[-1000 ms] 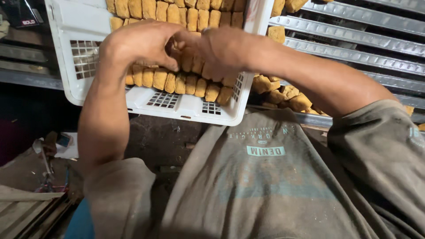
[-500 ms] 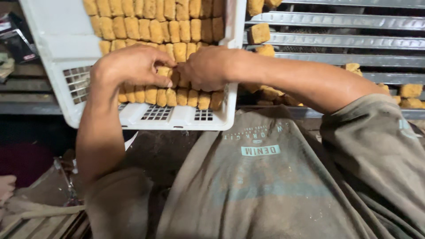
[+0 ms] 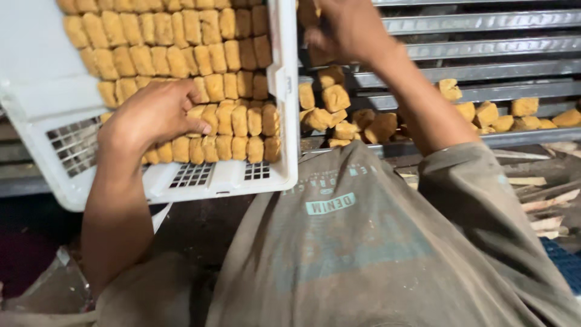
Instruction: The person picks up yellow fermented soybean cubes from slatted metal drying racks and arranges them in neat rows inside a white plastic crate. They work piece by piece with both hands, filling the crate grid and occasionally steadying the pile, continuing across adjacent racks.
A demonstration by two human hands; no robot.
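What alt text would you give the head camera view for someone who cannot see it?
A person's left hand presses on rows of golden-brown fried blocks packed in a white plastic crate, while the right hand reaches among loose blocks on a slatted metal rack beside it.

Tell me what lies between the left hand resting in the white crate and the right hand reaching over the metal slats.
In the head view, rows of golden fried blocks and the crate's white side wall separate the left hand from the right hand.

Bare crate floor (image 3: 200, 175) below fried blocks (image 3: 181, 60)
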